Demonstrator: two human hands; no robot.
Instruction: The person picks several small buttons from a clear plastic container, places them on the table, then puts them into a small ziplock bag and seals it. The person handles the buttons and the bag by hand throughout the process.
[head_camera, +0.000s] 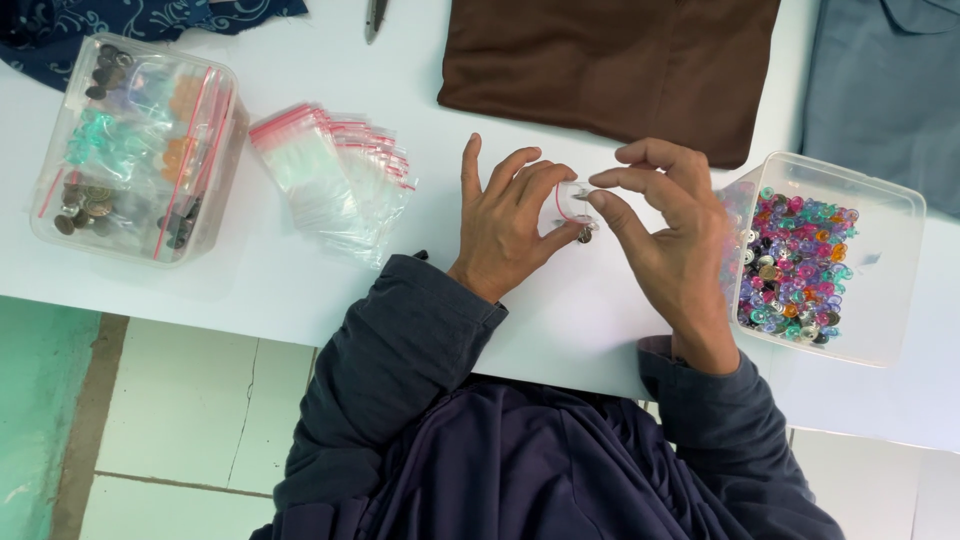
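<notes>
Holding one small clear zip bag (574, 203) with a red seal strip between both hands above the white desk (250, 285): left hand (505, 225) and right hand (670, 230) each have their grip clamped on it, fingertips pinching its edges. One dark button (584, 236) hangs at its lower edge. One stack of empty zip bags (335, 180) lies left. Two clear tubs: one of filled bags (140, 150), one of loose coloured buttons (800, 265).

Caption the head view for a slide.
Both hands, left and right, hold a small bag between tubs of buttons and filled bags.
</notes>
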